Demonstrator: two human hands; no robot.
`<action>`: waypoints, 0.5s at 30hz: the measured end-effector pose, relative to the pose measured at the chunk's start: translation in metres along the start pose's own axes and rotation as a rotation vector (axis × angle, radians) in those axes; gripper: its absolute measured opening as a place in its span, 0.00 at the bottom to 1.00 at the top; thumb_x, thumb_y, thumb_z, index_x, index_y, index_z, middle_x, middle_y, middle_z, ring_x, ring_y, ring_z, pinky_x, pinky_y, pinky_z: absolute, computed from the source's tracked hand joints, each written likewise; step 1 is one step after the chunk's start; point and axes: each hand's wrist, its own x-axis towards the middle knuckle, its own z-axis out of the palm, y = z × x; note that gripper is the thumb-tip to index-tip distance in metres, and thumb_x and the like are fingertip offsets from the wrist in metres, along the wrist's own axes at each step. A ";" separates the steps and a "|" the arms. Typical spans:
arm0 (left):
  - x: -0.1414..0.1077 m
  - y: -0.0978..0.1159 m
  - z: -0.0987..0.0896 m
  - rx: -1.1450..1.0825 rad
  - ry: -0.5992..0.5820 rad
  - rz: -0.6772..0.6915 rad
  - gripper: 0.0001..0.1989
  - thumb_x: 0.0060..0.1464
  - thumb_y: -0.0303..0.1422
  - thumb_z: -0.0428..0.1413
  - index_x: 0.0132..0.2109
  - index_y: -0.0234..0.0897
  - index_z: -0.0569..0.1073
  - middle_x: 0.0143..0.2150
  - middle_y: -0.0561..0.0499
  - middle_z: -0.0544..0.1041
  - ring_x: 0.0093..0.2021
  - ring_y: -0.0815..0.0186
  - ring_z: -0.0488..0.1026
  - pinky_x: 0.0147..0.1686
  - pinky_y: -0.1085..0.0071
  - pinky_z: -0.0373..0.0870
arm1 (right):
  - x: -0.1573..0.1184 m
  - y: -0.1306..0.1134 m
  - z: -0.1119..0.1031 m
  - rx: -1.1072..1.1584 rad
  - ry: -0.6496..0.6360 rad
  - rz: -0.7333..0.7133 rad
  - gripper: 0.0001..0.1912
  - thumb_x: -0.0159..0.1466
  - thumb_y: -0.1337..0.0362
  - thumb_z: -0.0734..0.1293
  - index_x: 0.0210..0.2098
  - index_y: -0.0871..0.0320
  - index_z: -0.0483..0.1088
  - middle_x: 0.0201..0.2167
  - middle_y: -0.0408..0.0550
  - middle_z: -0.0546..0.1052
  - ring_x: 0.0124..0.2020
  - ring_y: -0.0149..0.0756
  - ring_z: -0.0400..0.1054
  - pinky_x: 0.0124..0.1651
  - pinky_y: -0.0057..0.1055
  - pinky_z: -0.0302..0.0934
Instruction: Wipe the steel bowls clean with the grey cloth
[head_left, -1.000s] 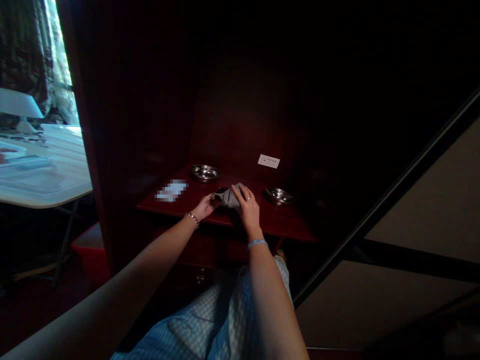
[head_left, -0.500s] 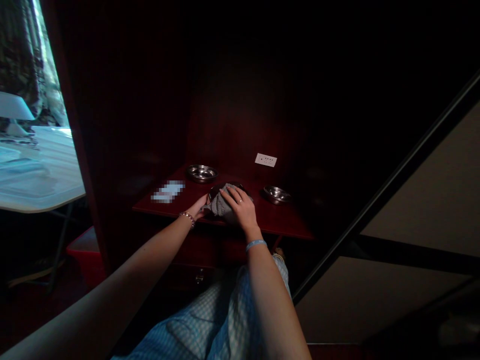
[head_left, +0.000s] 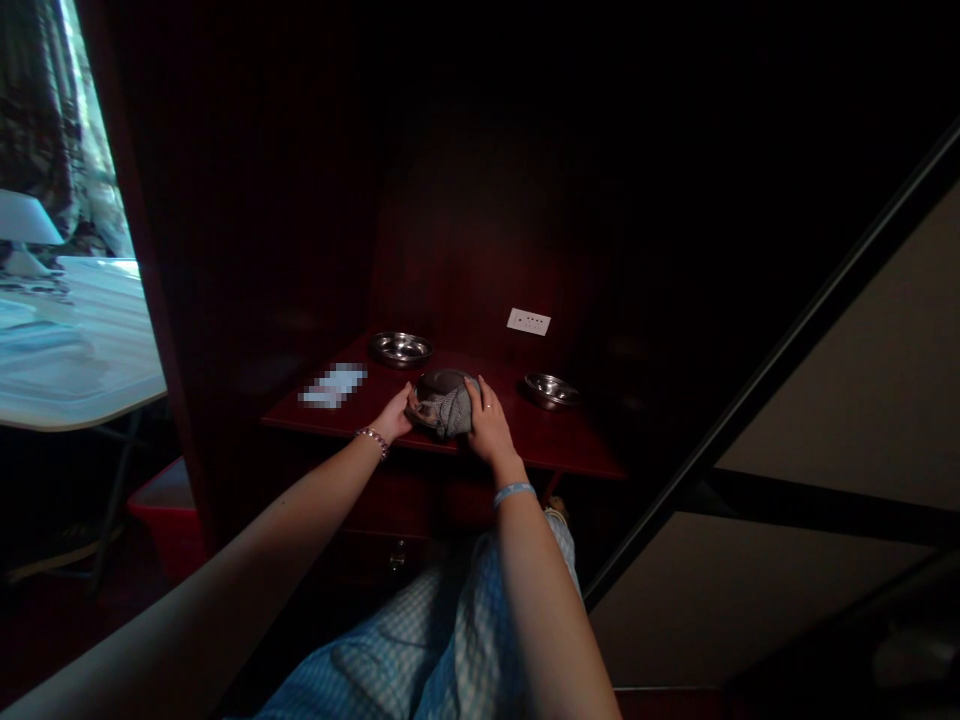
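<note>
A dark round bowl or dish [head_left: 442, 382] is held over the front edge of a dark red desk surface. My left hand [head_left: 396, 414], with a beaded bracelet at the wrist, grips its left rim. My right hand [head_left: 489, 422] has its fingers closed round a grey patterned cloth [head_left: 454, 412], which is pressed against the right side of the dish. One shiny metal bowl [head_left: 401, 348] sits behind and to the left. Another metal bowl [head_left: 551, 390] stands to the right of my right hand.
A blurred pale item [head_left: 333, 385] lies at the desk's left [head_left: 289, 412]. A socket [head_left: 529, 321] is on the back wall. At far left stand a white table [head_left: 97, 345], a lamp [head_left: 28, 218] and a red bin [head_left: 169, 505].
My right hand has moved from the top of the dish to its right side with the cloth, uncovering more of the dark surface. My left hand stays at the left rim.
</note>
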 end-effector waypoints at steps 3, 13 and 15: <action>-0.004 0.003 0.004 -0.093 0.127 -0.065 0.17 0.67 0.39 0.43 0.47 0.33 0.72 0.32 0.46 0.80 0.30 0.62 0.78 0.42 0.64 0.76 | -0.001 0.004 0.003 0.117 -0.112 0.009 0.52 0.50 0.77 0.61 0.71 0.62 0.37 0.73 0.58 0.36 0.72 0.44 0.33 0.72 0.46 0.39; -0.006 0.007 0.009 -0.183 0.050 -0.081 0.23 0.67 0.42 0.39 0.57 0.35 0.70 0.46 0.41 0.80 0.42 0.59 0.79 0.48 0.60 0.74 | 0.011 0.002 -0.005 0.315 -0.214 0.227 0.44 0.59 0.61 0.62 0.71 0.62 0.41 0.73 0.55 0.36 0.73 0.46 0.27 0.72 0.45 0.32; -0.005 0.006 0.008 -0.160 0.027 -0.088 0.23 0.67 0.43 0.39 0.57 0.35 0.69 0.47 0.41 0.80 0.43 0.58 0.79 0.48 0.59 0.73 | 0.012 -0.001 -0.008 0.297 -0.201 0.269 0.44 0.60 0.58 0.61 0.71 0.65 0.42 0.73 0.56 0.39 0.73 0.46 0.28 0.72 0.43 0.31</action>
